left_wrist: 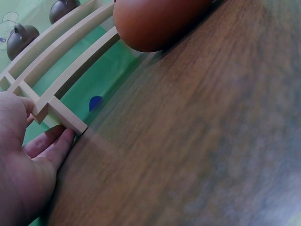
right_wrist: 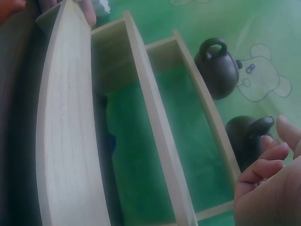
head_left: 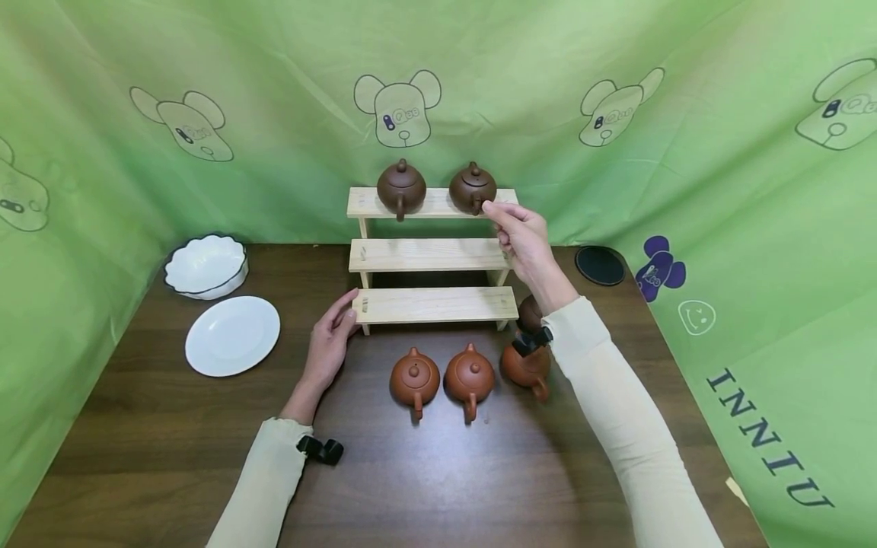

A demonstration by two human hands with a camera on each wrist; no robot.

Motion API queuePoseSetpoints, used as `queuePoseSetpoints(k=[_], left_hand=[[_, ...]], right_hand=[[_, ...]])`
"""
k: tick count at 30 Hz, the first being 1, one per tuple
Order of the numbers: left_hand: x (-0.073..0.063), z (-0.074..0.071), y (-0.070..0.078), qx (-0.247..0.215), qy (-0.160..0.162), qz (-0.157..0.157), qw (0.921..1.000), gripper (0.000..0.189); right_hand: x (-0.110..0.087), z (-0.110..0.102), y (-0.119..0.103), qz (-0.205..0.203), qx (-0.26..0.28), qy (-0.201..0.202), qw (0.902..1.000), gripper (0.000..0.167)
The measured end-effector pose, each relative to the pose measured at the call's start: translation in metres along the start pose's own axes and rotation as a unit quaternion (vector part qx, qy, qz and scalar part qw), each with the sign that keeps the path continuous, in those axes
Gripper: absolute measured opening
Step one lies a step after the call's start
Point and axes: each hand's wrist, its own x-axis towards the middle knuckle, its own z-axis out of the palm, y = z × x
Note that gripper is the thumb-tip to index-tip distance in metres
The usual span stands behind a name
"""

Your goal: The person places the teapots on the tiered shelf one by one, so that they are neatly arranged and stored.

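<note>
My left hand [head_left: 330, 346] rests at the left end of the lowest step of a three-step wooden rack [head_left: 432, 305]. In the left wrist view its fingers lie beside the rack's leg [left_wrist: 67, 116]. At the top step, my right hand [head_left: 526, 240] pinches the handle of a dark brown teapot [head_left: 471, 185] with thumb and finger. That teapot sits upright on the step. Another dark teapot [head_left: 401, 185] stands to its left. In front of the rack are two reddish-brown teapots, one left [head_left: 414, 378] and one right [head_left: 470, 374], handles toward me.
A third reddish teapot [head_left: 524, 367] and a dark one [head_left: 530, 313] stand partly hidden under my right forearm. At the left are a scalloped white bowl [head_left: 207, 266] and a white plate [head_left: 233, 336]. A black round mat [head_left: 600, 266] lies at the back right. Green curtain surrounds the table.
</note>
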Motion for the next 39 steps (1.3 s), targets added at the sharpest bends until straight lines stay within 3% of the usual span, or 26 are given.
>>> queuePoseSetpoints(k=[5, 11, 27, 39], left_hand=[[-0.001, 0.000, 0.001, 0.002, -0.001, 0.000, 1.0000, 0.043], [-0.001, 0.001, 0.001, -0.001, -0.002, 0.002, 1.0000, 0.043], [0.000, 0.000, 0.000, 0.006, 0.002, -0.002, 1.0000, 0.043], [0.001, -0.001, -0.002, 0.010, 0.003, -0.003, 0.9999, 0.043]], right_hand=[[-0.007, -0.008, -0.003, -0.013, -0.003, -0.006, 0.9999, 0.019], [-0.020, -0.022, -0.002, -0.002, -0.024, -0.007, 0.9997, 0.019], [-0.048, -0.057, 0.018, 0.034, -0.016, -0.012, 0.9992, 0.024], [-0.077, -0.083, 0.034, 0.021, -0.050, 0.006, 0.9985, 0.023]])
